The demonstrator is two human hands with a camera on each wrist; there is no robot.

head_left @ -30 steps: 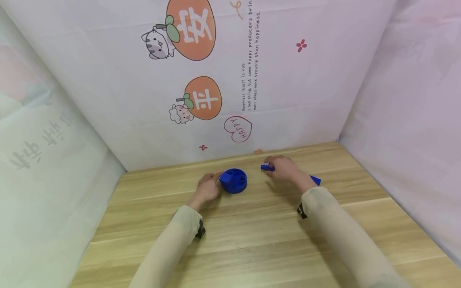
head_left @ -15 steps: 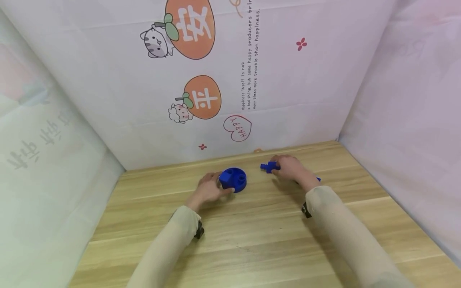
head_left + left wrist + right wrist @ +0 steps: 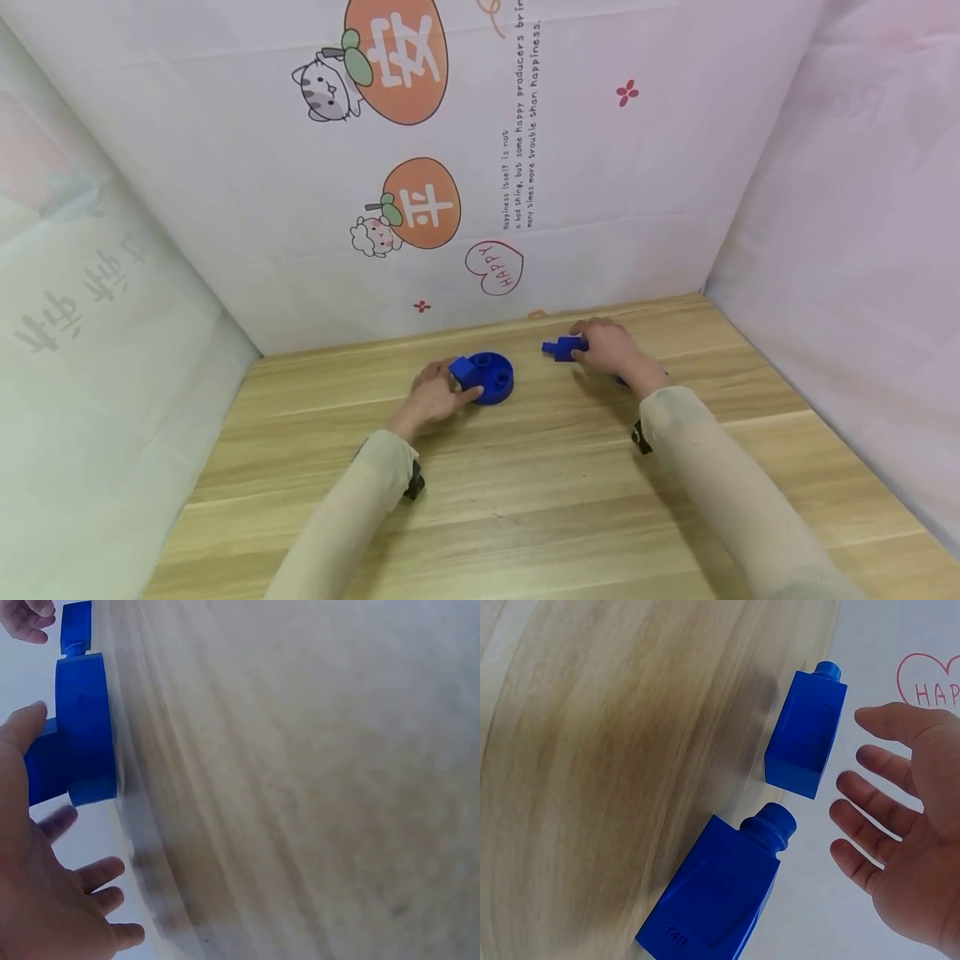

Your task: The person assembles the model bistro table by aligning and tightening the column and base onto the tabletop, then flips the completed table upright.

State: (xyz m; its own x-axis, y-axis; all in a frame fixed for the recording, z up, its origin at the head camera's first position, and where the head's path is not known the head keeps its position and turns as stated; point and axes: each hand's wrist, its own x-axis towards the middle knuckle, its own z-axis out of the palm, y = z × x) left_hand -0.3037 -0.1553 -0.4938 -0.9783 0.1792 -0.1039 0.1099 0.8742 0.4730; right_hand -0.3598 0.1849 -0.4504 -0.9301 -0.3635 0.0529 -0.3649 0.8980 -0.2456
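A round blue dish-like base point(image 3: 498, 392) with holes in it lies on the table, and a square blue block point(image 3: 462, 369) stands up at its left side. My left hand point(image 3: 435, 394) is beside them, its thumb reaching the block and base while the other fingers spread apart point(image 3: 45, 900). To the right lies a blue bottle-shaped piece point(image 3: 806, 731) with a narrow neck. My right hand point(image 3: 609, 346) hovers at its right end, fingers parted from it in the right wrist view. Another such piece point(image 3: 712, 892), marked 149, is mostly hidden under the right wrist in the head view.
The wooden table point(image 3: 510, 500) meets a white printed cloth wall point(image 3: 585, 208) just behind the pieces. Further cloth walls rise on the left point(image 3: 97, 292) and the right point(image 3: 847, 250).
My right hand has drawn off to the right, uncovering the bottle-shaped piece. My left thumb has come round to the front of the base, and the block sits slightly further left.
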